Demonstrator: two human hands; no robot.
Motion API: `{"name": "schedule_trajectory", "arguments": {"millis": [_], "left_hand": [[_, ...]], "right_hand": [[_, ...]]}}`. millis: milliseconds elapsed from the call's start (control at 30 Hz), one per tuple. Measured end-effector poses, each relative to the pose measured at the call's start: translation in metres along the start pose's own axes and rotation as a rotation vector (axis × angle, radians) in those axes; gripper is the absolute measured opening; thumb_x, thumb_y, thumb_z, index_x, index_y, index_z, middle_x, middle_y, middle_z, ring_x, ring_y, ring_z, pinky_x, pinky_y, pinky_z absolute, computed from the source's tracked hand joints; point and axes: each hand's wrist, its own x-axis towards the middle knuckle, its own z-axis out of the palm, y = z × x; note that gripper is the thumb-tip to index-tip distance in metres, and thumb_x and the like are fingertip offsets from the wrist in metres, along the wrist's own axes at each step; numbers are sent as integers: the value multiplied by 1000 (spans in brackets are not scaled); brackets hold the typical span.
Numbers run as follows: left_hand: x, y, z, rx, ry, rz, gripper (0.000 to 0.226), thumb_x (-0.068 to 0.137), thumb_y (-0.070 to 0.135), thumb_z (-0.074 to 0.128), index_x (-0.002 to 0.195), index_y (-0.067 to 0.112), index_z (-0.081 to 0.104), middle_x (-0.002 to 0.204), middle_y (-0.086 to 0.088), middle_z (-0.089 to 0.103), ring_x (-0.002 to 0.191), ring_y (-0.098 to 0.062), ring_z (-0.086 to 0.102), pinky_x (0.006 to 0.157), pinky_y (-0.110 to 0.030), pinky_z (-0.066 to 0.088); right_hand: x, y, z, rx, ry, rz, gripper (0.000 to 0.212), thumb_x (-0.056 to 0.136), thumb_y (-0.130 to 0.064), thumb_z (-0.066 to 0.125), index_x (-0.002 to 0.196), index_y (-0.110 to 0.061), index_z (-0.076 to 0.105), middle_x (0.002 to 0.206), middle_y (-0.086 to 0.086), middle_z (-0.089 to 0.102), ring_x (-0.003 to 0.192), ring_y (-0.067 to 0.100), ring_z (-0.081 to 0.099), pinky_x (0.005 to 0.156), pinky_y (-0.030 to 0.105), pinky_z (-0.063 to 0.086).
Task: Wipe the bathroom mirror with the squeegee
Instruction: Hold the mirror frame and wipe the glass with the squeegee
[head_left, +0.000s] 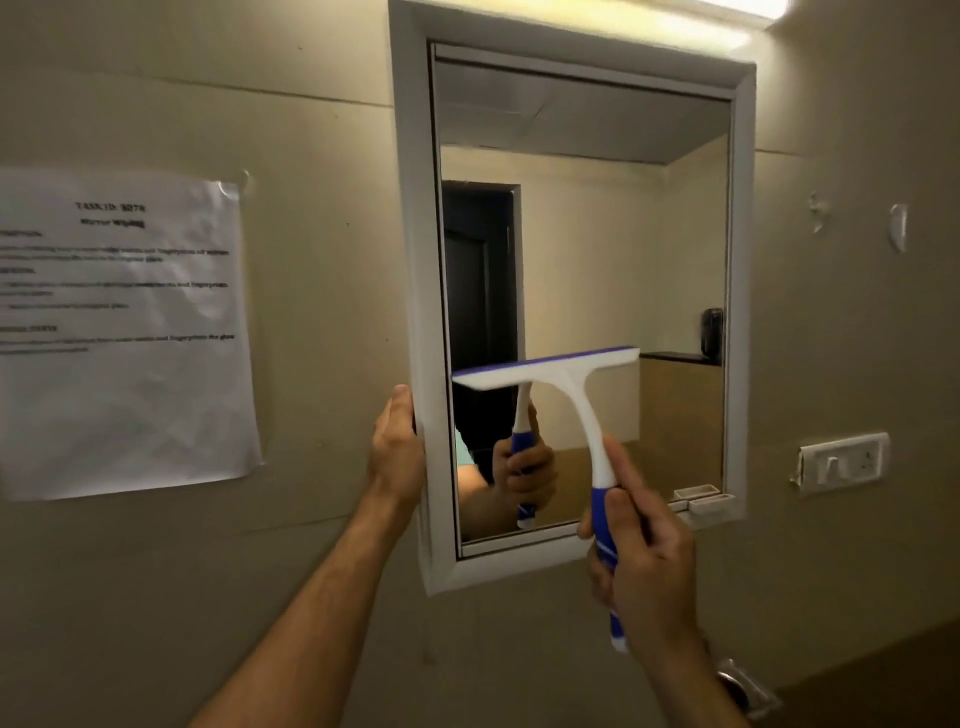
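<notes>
A white-framed mirror (576, 249) hangs on the beige wall. My right hand (644, 556) grips the blue and white handle of a squeegee (571, 379). Its blade lies roughly level across the lower half of the glass, tilted up to the right. My left hand (397, 447) clasps the lower left edge of the mirror frame (415, 312). The glass reflects the squeegee and my right hand.
A printed paper sheet (119, 332) is taped to the wall left of the mirror. A white switch plate (844, 461) sits to the lower right. Small white trays (709, 501) stick out at the frame's bottom right corner. A metal fitting (740, 686) shows near the bottom right.
</notes>
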Motion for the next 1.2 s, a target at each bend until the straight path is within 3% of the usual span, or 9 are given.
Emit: {"name": "schedule_trajectory", "arguments": {"millis": [233, 367, 533, 600, 667, 733, 967, 1100, 1200], "left_hand": [[24, 40, 4, -8, -22, 68, 75, 87, 64, 23, 135, 12, 46, 136, -16, 50, 127, -32, 46, 106, -53, 37], [27, 51, 4, -4, -1, 69, 44, 102, 45, 24, 101, 18, 59, 95, -4, 62, 89, -15, 59, 83, -36, 47], [26, 48, 7, 25, 19, 90, 51, 103, 41, 22, 135, 9, 47, 129, -5, 54, 121, -21, 49, 107, -37, 35], [24, 47, 9, 21, 42, 138, 45, 104, 36, 22, 131, 14, 51, 122, 1, 54, 116, -10, 49, 104, -18, 31], [23, 45, 13, 25, 73, 178, 34, 105, 31, 23, 89, 31, 53, 86, 15, 47, 77, 9, 45, 72, 9, 28], [20, 48, 14, 45, 95, 195, 38, 105, 28, 24, 69, 36, 32, 69, 18, 30, 58, 9, 32, 52, 8, 29], [21, 44, 16, 43, 147, 246, 39, 105, 24, 26, 67, 35, 31, 68, 17, 29, 51, 15, 43, 52, 7, 31], [24, 37, 17, 36, 144, 239, 33, 105, 28, 25, 76, 31, 42, 75, 18, 38, 67, 12, 46, 70, 3, 30], [24, 37, 17, 36, 160, 244, 37, 105, 29, 26, 69, 31, 38, 69, 13, 36, 57, 9, 45, 54, 7, 32]], "right_hand": [[66, -50, 36, 41, 42, -140, 38, 101, -24, 41, 124, -53, 49, 84, -11, 65, 48, 10, 47, 41, 17, 43], [40, -22, 26, -4, 58, -114, 46, 101, -18, 41, 120, -58, 52, 80, -17, 67, 54, 15, 47, 43, 21, 45], [32, -25, 22, 31, 86, -98, 43, 100, -19, 42, 121, -53, 56, 82, -8, 67, 58, 14, 51, 46, 21, 46], [67, -52, 31, 57, 101, -138, 37, 102, -24, 40, 127, -47, 54, 97, 0, 69, 55, 11, 48, 44, 19, 42], [109, -85, 42, 55, 109, -194, 37, 103, -27, 38, 136, -40, 50, 118, 12, 64, 61, 9, 48, 49, 19, 42], [140, -114, 54, 41, 127, -253, 38, 104, -26, 38, 141, -32, 47, 104, 11, 64, 55, 5, 48, 47, 17, 41], [143, -121, 68, 64, 92, -262, 38, 104, -20, 38, 140, -28, 47, 69, -15, 62, 40, -1, 48, 38, 11, 39], [116, -85, 56, -7, 70, -224, 36, 103, -22, 40, 129, -46, 47, 105, -5, 68, 45, 1, 52, 43, 12, 43], [99, -65, 44, -34, 50, -200, 38, 102, -24, 41, 118, -58, 48, 106, -4, 62, 48, 1, 51, 46, 11, 43]]}}
